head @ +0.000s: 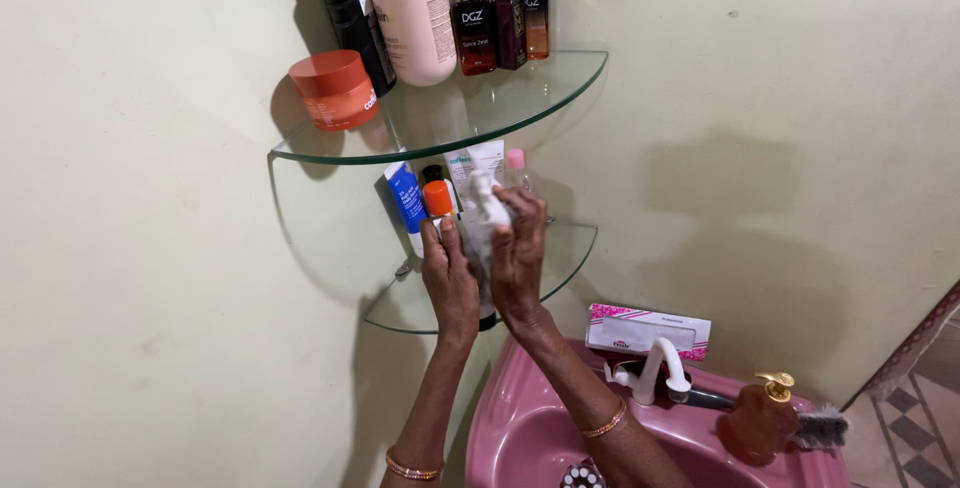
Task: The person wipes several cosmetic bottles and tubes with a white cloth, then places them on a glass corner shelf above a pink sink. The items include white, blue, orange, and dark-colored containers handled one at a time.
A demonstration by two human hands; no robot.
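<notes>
Both your hands are closed around one white pump bottle [484,216], held upright just above the lower shelf [570,253]. Your left hand [450,278] wraps its left side with the fingers curled snug and the fingertips up near the neck; your right hand [518,253] clasps the right side, fingers pressed flat along the body. Neither grip has any slack: the bottle fills both palms, and only its pump head and a strip of its front show between them.

There are two shelves, both curved quarter-rounds of clear glass fixed in the wall corner. The upper shelf [540,88] carries an orange jar [335,90] with a round lid, one black bottle [350,13], one pale pink bottle [415,18], and three dark square glass bottles [505,13] with gold caps; more stands behind them, cut off by the frame edge. On the lower shelf, behind your hands, stand a blue tube [406,198], an orange-capped tube [437,196], a white tube [475,160] and a small pink-capped bottle [516,166].

Below is a glossy pink basin [510,428] with one white tap [655,368]. On its rim are an amber pump bottle [758,420] with a gold head, a bristly brush [822,428] just beside it, and a flat pink-and-white box [648,330] lying against the wall. Each wrist wears a thin gold bangle: one on the left [412,468], one on the right [606,422].
</notes>
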